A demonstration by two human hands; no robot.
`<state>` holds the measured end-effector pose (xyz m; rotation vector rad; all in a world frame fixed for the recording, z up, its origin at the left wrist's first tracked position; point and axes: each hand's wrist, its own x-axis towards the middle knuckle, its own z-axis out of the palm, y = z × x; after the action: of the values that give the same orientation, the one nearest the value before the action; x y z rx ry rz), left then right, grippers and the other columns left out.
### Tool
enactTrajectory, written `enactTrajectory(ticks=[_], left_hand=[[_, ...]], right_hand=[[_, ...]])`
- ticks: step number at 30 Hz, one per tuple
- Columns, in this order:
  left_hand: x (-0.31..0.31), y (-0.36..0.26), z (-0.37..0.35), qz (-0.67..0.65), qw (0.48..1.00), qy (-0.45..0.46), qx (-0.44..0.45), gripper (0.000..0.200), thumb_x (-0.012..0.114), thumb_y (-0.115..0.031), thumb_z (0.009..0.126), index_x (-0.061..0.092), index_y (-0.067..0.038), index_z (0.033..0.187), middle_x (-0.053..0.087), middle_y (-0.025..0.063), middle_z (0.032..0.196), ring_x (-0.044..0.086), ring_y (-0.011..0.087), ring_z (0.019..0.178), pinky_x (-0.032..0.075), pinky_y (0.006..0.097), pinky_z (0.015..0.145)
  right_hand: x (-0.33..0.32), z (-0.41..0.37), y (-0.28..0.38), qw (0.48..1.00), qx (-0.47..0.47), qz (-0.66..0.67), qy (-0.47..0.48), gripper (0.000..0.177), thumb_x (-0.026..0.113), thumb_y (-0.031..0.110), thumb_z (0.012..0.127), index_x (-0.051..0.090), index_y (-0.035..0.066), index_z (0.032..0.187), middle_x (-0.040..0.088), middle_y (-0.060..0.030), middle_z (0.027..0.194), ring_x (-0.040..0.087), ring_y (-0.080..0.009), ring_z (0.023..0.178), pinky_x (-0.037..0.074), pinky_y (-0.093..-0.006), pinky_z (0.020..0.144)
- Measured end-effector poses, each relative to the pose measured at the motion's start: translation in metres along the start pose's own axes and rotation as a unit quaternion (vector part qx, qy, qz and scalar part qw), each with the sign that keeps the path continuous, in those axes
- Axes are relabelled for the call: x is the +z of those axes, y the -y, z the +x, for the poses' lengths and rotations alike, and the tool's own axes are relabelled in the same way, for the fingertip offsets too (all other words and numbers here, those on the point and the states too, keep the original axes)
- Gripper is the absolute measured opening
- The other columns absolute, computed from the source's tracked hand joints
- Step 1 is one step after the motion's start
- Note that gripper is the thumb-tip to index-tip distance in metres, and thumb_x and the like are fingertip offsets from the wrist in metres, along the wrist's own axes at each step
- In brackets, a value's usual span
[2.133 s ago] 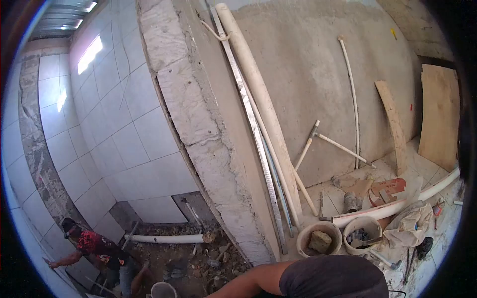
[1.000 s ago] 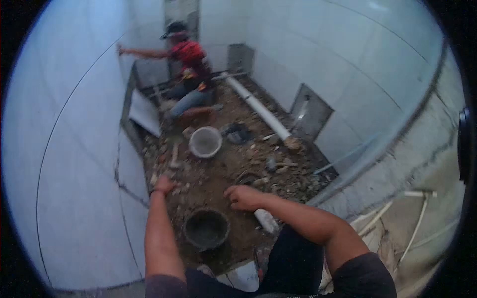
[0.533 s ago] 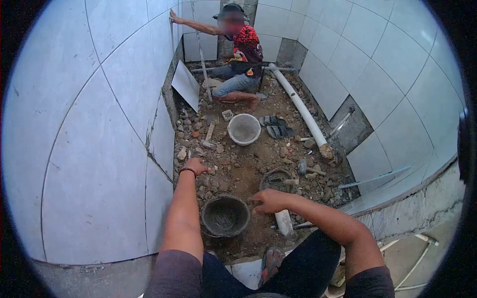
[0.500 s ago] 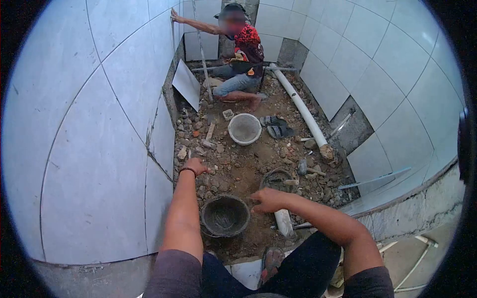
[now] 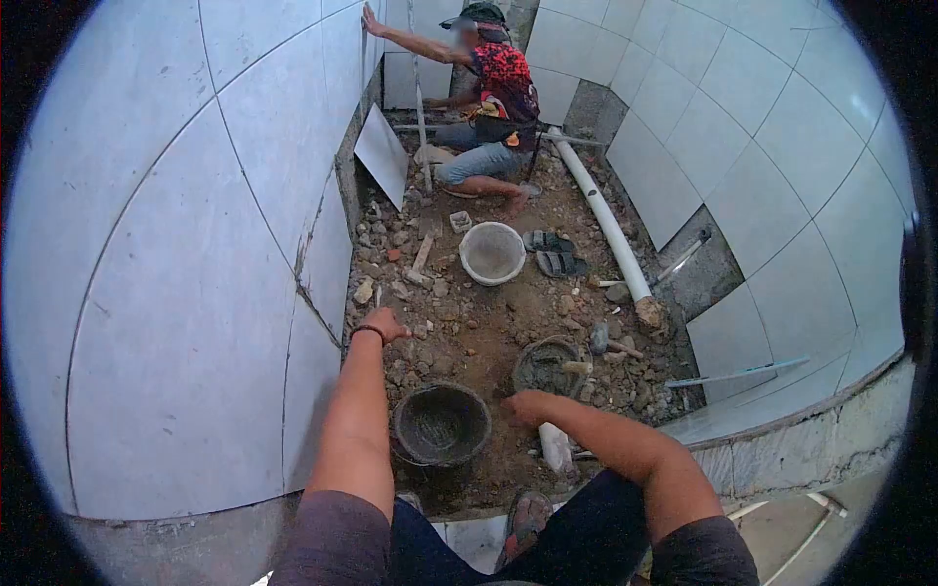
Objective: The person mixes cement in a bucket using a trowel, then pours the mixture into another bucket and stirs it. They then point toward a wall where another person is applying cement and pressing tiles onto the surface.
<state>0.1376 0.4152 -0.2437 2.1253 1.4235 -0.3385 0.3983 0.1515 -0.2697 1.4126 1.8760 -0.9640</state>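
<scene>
My left hand (image 5: 383,324), with a dark band at the wrist, reaches over the rubble near the left wall. Its fingers are partly hidden but look apart, and no object shows in them. My right hand (image 5: 528,408) hangs with loosely bent fingers and nothing visible in it. Between and below the hands stands a dark mortar tub (image 5: 442,426), with wet grey residue inside. Just beyond my right hand is a black bucket (image 5: 543,367) of grey mortar with a tool handle (image 5: 577,367) across its rim.
Another person (image 5: 493,107) squats at the back, one hand on the left wall. A pale basin (image 5: 491,254), sandals (image 5: 557,256), a hammer (image 5: 422,259) and a white pipe (image 5: 606,220) lie on the rubble. A loose tile (image 5: 381,156) leans left; a tile strip (image 5: 738,373) juts out right.
The view has shifted slightly. My right hand has dropped a little, uncovering more of the mortar bucket. The other person's second arm now shows, reaching toward the upright bar; my left hand barely moved.
</scene>
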Motion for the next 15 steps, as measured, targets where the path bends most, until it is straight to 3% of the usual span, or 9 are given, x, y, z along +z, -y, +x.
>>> enactTrajectory(ticks=[2,5,8,11,14,15], left_hand=[[0.005,0.001,0.005,0.011,1.0,-0.008,0.002,0.057,0.072,-0.05,0.074,0.067,-0.002,0.103,0.064,0.0181,0.111,0.06,0.0319,0.106,0.048,0.0408,0.091],[0.006,-0.002,0.007,0.032,0.999,-0.006,-0.003,0.055,0.072,-0.049,0.075,0.067,-0.001,0.103,0.064,0.0178,0.11,0.06,0.0317,0.105,0.048,0.0405,0.091],[0.009,-0.009,0.007,0.047,0.999,-0.011,0.0,0.054,0.071,-0.047,0.076,0.067,-0.001,0.103,0.064,0.0179,0.111,0.06,0.0313,0.106,0.048,0.0402,0.091],[0.004,-0.008,0.003,0.017,1.0,0.001,0.006,0.053,0.07,-0.046,0.077,0.066,-0.001,0.105,0.063,0.0179,0.113,0.06,0.0308,0.106,0.049,0.0402,0.09],[0.014,0.003,0.016,0.025,1.0,0.009,0.01,0.052,0.07,-0.044,0.078,0.065,-0.001,0.107,0.063,0.0174,0.114,0.06,0.0308,0.105,0.05,0.0403,0.089],[0.003,-0.003,0.005,0.028,0.999,0.019,0.005,0.052,0.07,-0.043,0.079,0.064,-0.001,0.109,0.062,0.0173,0.114,0.06,0.0309,0.105,0.05,0.0404,0.088]], right_hand=[[0.0,0.006,-0.009,0.998,0.028,0.043,-0.043,0.041,0.056,0.03,0.084,0.058,0.003,0.115,0.064,-0.0188,0.106,0.06,-0.0357,0.099,0.046,-0.0476,0.085],[-0.017,-0.024,0.004,0.992,0.018,0.071,-0.1,0.042,0.059,0.041,0.083,0.067,0.002,0.094,0.067,-0.0187,0.093,0.063,-0.0351,0.091,0.049,-0.0485,0.079],[-0.007,-0.021,0.001,0.989,-0.009,0.061,-0.137,0.044,0.059,0.042,0.083,0.066,0.001,0.099,0.067,-0.0187,0.097,0.063,-0.0362,0.093,0.049,-0.0488,0.08],[0.007,-0.003,-0.007,0.993,-0.024,0.023,-0.111,0.043,0.056,0.035,0.087,0.057,0.003,0.115,0.063,-0.0195,0.108,0.059,-0.0364,0.101,0.047,-0.0478,0.084],[-0.027,-0.022,0.022,1.0,0.019,-0.007,0.021,0.045,0.057,0.037,0.088,0.055,0.003,0.119,0.061,-0.0187,0.112,0.057,-0.0356,0.104,0.046,-0.0478,0.086],[-0.026,-0.02,0.023,1.0,0.019,0.01,0.019,0.046,0.057,0.037,0.088,0.055,0.004,0.12,0.061,-0.0185,0.112,0.057,-0.0354,0.104,0.046,-0.0478,0.087]])
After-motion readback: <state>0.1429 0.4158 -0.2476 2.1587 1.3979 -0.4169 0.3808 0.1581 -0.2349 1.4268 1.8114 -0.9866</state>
